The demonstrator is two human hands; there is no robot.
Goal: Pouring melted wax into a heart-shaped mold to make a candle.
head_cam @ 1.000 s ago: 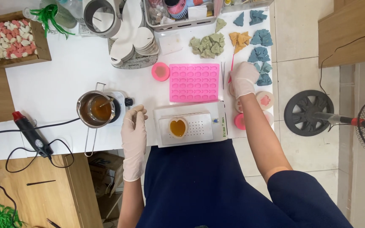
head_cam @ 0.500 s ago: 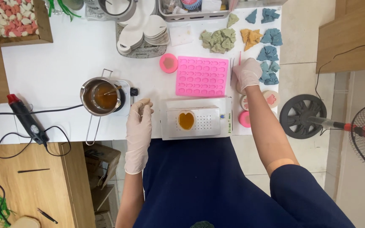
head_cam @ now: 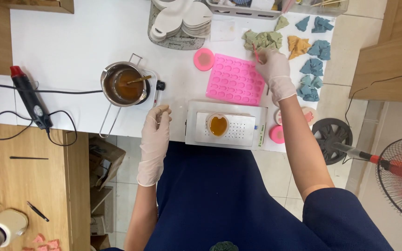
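Gloved hands at a white table with a pink mould

The right hand (head_cam: pixel 275 69) pinches a thin red stick (head_cam: pixel 256 52) at the pink mould's (head_cam: pixel 234 80) far right corner; the left hand (head_cam: pixel 156 135), fingers loosely curled and empty, rests on the table's (head_cam: pixel 70 51) near edge beside the pot (head_cam: pixel 123 85).

A thin red stick (head_cam: pixel 256 53) tilts in the gloved right hand (head_cam: pixel 275 69), at the one o'clock corner of a flat pink mould (head_cam: pixel 235 80). The mould's rows of small cavities face up.
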